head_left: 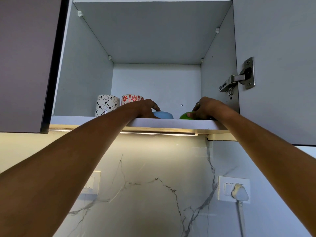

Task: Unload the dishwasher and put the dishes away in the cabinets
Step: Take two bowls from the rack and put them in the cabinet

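Both arms reach up into an open wall cabinet (82,79). My left hand (145,108) holds a light blue bowl (164,115) on the cabinet's bottom shelf (171,123), fingers curled over its rim. My right hand (207,107) grips a green bowl (185,116) on the same shelf, thumb on its near side. The shelf edge hides the bowls' lower parts. Behind my left hand stand a black-and-white patterned mug (106,104) and a mug with red flowers (131,98).
The cabinet door (277,65) stands open at the right on a metal hinge (239,77). A closed dark door (25,62) hangs at the left. Below are a light strip (159,133), a marble backsplash (153,185) and a wall socket with a white plug (239,192).
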### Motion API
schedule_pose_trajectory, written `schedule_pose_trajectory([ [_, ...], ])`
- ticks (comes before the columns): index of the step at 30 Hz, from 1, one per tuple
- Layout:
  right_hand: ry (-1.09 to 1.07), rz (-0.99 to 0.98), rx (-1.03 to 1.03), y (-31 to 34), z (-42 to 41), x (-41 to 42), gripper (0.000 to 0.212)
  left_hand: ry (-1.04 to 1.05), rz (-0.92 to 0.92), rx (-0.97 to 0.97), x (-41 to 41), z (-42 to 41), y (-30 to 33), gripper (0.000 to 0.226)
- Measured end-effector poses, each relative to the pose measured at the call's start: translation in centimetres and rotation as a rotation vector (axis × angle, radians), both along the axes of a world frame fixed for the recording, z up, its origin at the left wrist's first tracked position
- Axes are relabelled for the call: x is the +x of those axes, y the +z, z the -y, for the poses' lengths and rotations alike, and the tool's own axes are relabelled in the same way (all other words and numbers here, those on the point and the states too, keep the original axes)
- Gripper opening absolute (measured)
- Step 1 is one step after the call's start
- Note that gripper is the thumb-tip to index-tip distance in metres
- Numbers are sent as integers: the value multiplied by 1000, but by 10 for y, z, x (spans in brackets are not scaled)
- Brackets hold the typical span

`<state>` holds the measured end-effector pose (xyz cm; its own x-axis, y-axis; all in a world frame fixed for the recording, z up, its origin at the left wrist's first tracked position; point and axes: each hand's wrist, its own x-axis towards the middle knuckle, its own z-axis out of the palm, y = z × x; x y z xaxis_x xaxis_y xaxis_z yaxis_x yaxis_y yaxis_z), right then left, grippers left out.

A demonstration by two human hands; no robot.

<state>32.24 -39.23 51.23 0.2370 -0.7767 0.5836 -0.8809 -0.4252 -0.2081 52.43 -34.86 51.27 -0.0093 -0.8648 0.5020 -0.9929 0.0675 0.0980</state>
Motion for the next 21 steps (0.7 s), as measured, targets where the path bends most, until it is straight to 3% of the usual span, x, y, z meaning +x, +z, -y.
schedule_pose_trajectory([
  [5, -16, 41, -37, 0, -2, 0, 45, 6, 22, -31, 0, -2, 0, 52],
  [11, -21, 85, -79, -3, 0, -4, 47, 7, 25, -129, -3, -4, -3, 53],
  [16, -10, 57, -94, -8, 1, -4, 49, -23, -18, -370, -9, -14, -7, 37],
  [18, -5, 82, -209, -9, -5, -3, 43, -18, -78, -544, -11, -22, -8, 25],
  [21, -50, 99, -501, -14, -21, -4, 27, 8, -112, -668, -22, -36, -11, 24],
])
